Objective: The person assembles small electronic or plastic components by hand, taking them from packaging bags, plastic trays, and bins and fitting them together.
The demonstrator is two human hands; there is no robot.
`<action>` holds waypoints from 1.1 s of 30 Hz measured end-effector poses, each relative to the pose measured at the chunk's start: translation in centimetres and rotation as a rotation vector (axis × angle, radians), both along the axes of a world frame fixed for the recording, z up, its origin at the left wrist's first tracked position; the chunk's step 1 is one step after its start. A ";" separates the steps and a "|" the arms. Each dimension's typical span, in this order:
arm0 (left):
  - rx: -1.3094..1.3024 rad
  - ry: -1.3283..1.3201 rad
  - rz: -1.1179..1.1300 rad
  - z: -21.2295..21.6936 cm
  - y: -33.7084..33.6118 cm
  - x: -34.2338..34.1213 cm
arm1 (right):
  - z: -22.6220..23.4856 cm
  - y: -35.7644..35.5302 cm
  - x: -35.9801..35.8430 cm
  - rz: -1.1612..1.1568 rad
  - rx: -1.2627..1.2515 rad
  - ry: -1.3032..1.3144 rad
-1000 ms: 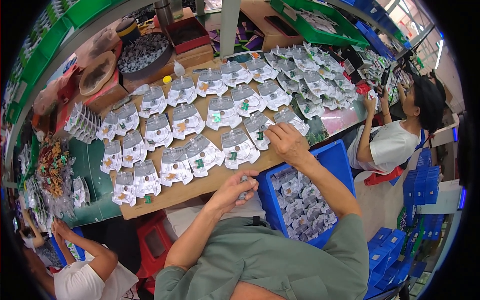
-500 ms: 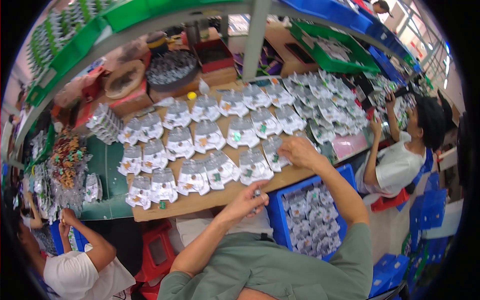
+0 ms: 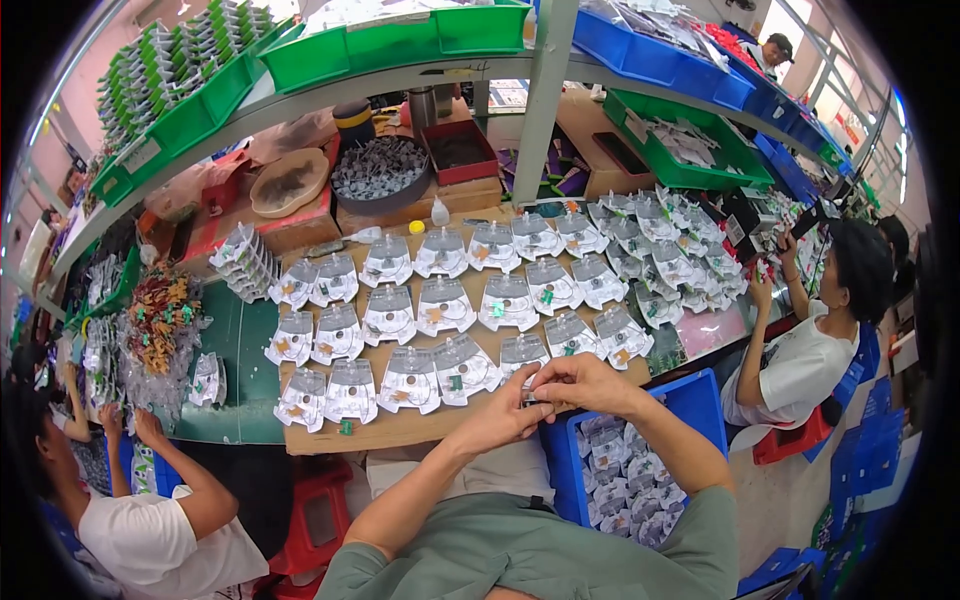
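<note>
Pinching clear packet [image 3: 527, 392] | between left hand [image 3: 503, 418] and right hand [image 3: 580, 384]

two bare hands [image 3: 545, 395] are seen, one small clear plastic blister pack [image 3: 527, 393] pinched between them, one blue plastic crate [image 3: 700, 410], and two red plastic stools [image 3: 320, 500].

Clear plastic packs [image 3: 441, 306] with white backing cover a brown board [image 3: 400, 428]; blue crate [image 3: 700, 405]; green mat [image 3: 235, 350]; green shelf trays [image 3: 400, 40].
</note>
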State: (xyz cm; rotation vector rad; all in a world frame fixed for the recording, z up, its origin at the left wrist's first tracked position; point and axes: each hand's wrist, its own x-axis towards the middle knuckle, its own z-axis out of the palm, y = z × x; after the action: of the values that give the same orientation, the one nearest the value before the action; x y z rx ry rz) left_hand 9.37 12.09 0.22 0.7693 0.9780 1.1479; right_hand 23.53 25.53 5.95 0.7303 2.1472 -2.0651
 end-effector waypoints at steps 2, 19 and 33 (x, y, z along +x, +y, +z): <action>-0.008 0.028 0.000 0.6 -0.3 -0.1 | -0.3 0.2 0.2 -0.056 -0.173 -0.023; -0.186 -0.363 0.063 0.4 -0.3 -1.2 | -3.3 10.1 -4.3 -0.448 1.460 0.254; -0.265 -0.375 0.034 -1.2 -2.4 -1.5 | -6.4 13.2 -5.6 0.006 1.429 0.003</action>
State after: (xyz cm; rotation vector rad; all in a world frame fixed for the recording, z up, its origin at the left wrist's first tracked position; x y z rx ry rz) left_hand 7.91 9.69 -0.99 0.3105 0.8059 1.1141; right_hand 17.97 38.77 -0.46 0.6889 3.3212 -0.1711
